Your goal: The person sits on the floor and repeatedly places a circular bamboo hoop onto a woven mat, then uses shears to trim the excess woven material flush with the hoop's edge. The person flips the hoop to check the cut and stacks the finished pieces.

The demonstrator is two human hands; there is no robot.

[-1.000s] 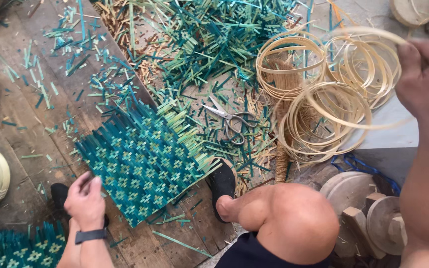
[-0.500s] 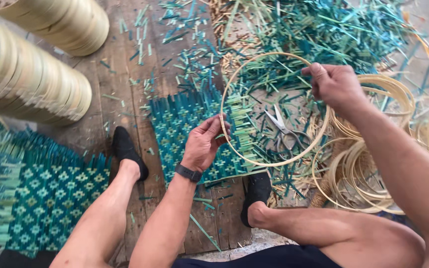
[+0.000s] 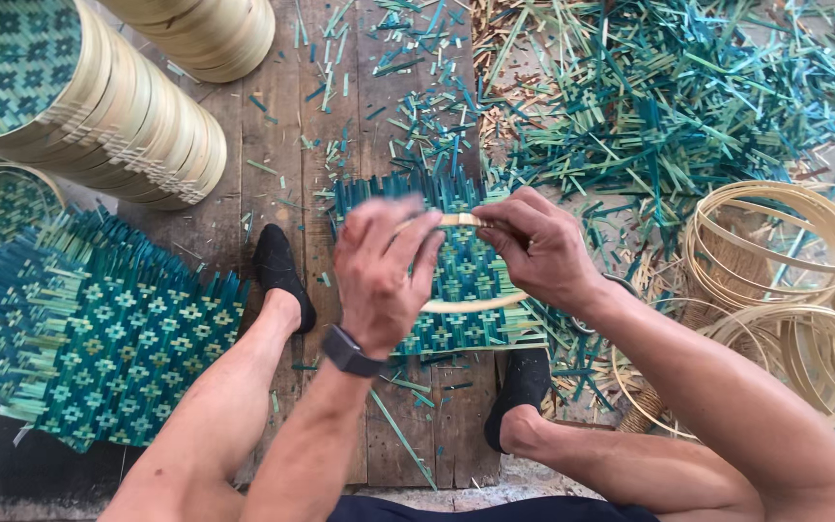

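A seated person's left hand (image 3: 379,266) and right hand (image 3: 536,247) each close their grip on a pale bamboo hoop (image 3: 466,304), held flat just above a square teal-and-green woven mat (image 3: 456,280) on the plank floor (image 3: 282,155). The left hand is blurred and wears a dark wristwatch (image 3: 348,352). A second woven mat (image 3: 99,324) lies beside the left leg, stacked round frames (image 3: 137,135) stand beyond it, loose hoops (image 3: 775,242) lie at right, and cut strips (image 3: 669,97) litter the boards.
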